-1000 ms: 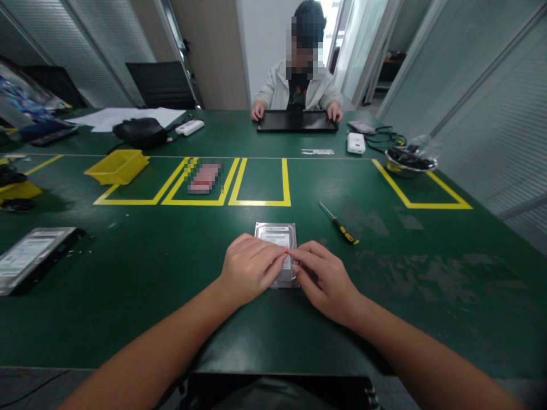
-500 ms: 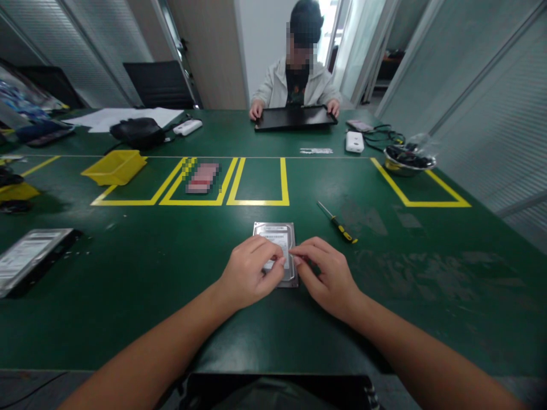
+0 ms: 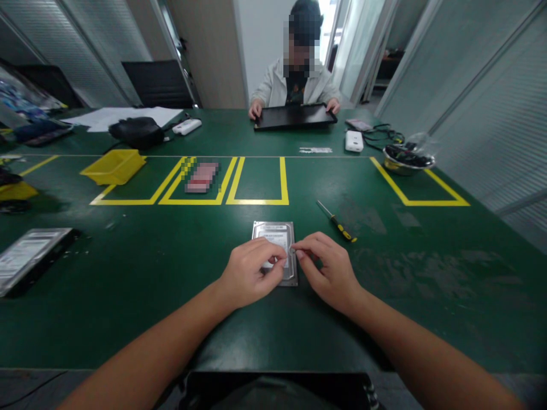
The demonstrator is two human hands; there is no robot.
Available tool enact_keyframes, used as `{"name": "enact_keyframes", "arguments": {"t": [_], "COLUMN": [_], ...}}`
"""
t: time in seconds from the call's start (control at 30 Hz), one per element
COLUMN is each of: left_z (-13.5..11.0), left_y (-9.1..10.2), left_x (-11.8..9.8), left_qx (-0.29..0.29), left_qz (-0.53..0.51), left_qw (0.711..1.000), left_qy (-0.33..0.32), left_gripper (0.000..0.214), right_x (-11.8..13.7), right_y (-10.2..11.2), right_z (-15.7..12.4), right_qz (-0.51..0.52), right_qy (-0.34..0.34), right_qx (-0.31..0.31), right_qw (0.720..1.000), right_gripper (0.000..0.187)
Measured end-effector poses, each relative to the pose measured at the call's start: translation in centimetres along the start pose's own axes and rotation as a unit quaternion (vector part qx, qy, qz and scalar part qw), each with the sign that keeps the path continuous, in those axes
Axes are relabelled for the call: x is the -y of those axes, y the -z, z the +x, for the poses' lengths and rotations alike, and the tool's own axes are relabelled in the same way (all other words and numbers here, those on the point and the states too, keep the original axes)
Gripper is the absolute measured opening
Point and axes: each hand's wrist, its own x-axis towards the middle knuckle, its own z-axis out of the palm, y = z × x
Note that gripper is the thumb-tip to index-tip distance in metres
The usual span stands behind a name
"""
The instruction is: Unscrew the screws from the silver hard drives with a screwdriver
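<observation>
A silver hard drive (image 3: 274,236) with a white label lies flat on the green table (image 3: 171,273) in front of me. My left hand (image 3: 252,273) rests on its near left part with the fingers curled onto the label. My right hand (image 3: 329,270) sits at the drive's right edge, thumb and forefinger pinched together over something too small to make out. A small screwdriver (image 3: 337,222) with a yellow and black handle lies on the table just to the right of the drive, apart from both hands.
Yellow tape boxes (image 3: 256,182) mark the table beyond the drive. A yellow bin (image 3: 113,166) stands at the left, another drive (image 3: 25,262) at the far left, a metal bowl (image 3: 408,159) at the right. A person (image 3: 294,85) sits opposite holding a black tray (image 3: 294,117).
My left hand's fingers have curled back from lying flat on the drive, uncovering more of its label. My right hand's pinch has shifted slightly up along the right edge.
</observation>
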Motion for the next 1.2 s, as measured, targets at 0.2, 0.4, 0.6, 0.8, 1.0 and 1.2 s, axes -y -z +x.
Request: {"name": "enact_keyframes", "arguments": {"t": [0.2, 0.4, 0.6, 0.8, 1.0, 1.2], "left_z": [0.1, 0.2, 0.2, 0.0, -0.1, -0.2], "left_y": [0.2, 0.2, 0.1, -0.3, -0.6, -0.8], "left_x": [0.2, 0.2, -0.2, -0.6, -1.3, -1.9], "left_qx": [0.033, 0.056, 0.101, 0.163, 0.203, 0.227], "left_qz": [-0.018, -0.037, -0.047, -0.03, 0.011, 0.066], "left_qw": [0.999, 0.997, 0.993, 0.985, 0.978, 0.971], "left_qy": [0.012, 0.032, 0.037, 0.042, 0.047, 0.043], "left_gripper": [0.008, 0.009, 0.008, 0.008, 0.011, 0.012], "right_x": [-0.2, -0.4, -0.5, -0.7, -0.6, -0.6], "right_y": [0.2, 0.3, 0.3, 0.2, 0.1, 0.1], "right_z": [0.1, 0.3, 0.3, 0.2, 0.3, 0.2], "right_qz": [0.002, 0.0, -0.007, -0.005, -0.004, 0.0], "right_qy": [-0.006, -0.004, -0.007, -0.007, -0.003, -0.009], "right_qx": [-0.005, -0.012, -0.01, -0.019, -0.02, -0.022], "right_qw": [1.0, 1.0, 1.0, 1.0, 1.0, 1.0], "right_gripper": [0.016, 0.016, 0.016, 0.016, 0.017, 0.017]}}
